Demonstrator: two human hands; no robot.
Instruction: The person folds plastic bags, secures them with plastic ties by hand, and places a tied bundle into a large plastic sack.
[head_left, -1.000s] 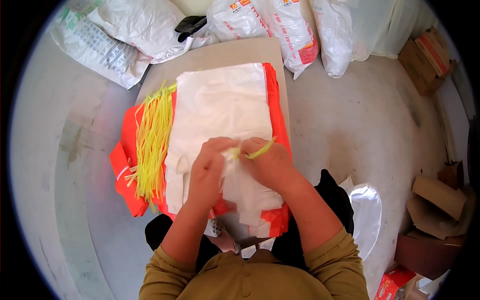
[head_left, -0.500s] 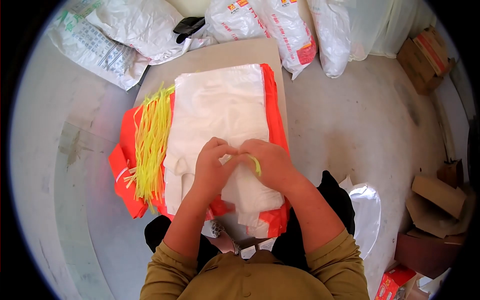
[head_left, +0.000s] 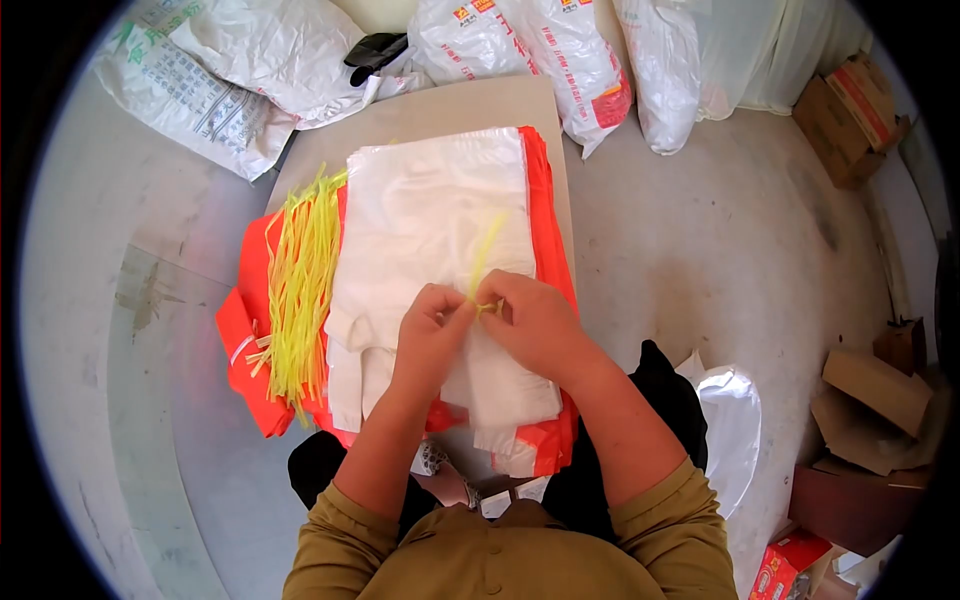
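Note:
White plastic bags [head_left: 430, 210] lie in a flat stack over red bags [head_left: 545, 210]. Above the stack's near part, my left hand [head_left: 432, 325] and my right hand [head_left: 530, 318] meet with pinched fingertips. Between them they grip a yellow strip [head_left: 485, 252], whose free end points up and away over the white bags. The white bag handle below my fingers looks gathered; how the strip passes around it is hidden. A bundle of yellow strips [head_left: 305, 290] lies left of the stack, on red bags.
A board [head_left: 420, 108] carries the stack. Full white sacks [head_left: 215, 100] stand along the far side. Cardboard boxes [head_left: 850, 120] are at the right, with an open box [head_left: 875, 400] nearer. A white bag [head_left: 730, 430] sits on the floor beside my right knee.
The yellow strip's loose end has swung from beside my right hand to pointing away over the stack. My fingertips have stayed together around the strip, shifting slightly.

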